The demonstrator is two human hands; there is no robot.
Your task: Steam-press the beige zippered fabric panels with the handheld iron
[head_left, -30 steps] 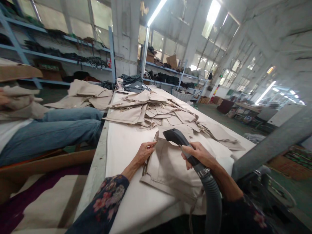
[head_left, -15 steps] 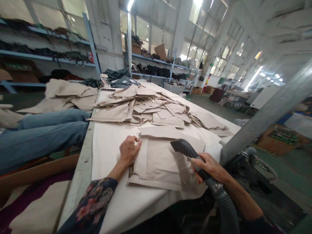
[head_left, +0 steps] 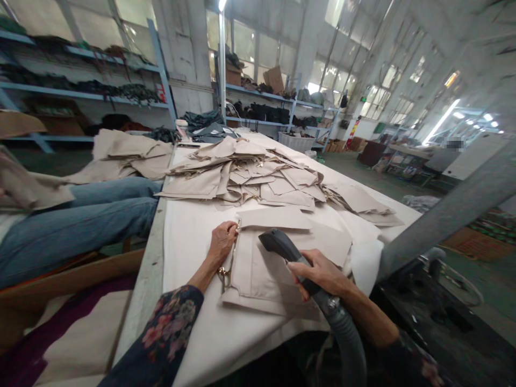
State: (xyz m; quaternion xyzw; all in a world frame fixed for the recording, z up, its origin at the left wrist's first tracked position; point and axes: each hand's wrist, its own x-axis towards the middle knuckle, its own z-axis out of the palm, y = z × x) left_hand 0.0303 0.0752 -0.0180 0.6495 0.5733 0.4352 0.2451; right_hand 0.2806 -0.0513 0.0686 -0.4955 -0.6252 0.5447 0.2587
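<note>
A beige fabric piece lies flat on the white-covered table in front of me. Along its left side runs a zipper with a metal pull. My left hand pinches the upper left edge of this piece, at the zipper. Wrapped round the handle of a black hose nozzle is my right hand, and the nozzle's tip hangs over the fabric. Behind the piece rises a pile of similar beige pieces.
A person's legs in jeans are at the left, beside a cardboard box. A slanted metal post stands at the right edge, above black machinery. Shelves line the back wall.
The nozzle in my right hand has moved left over the fabric. More of the zipper and its metal pull shows beside my left hand. The view has shifted slightly.
</note>
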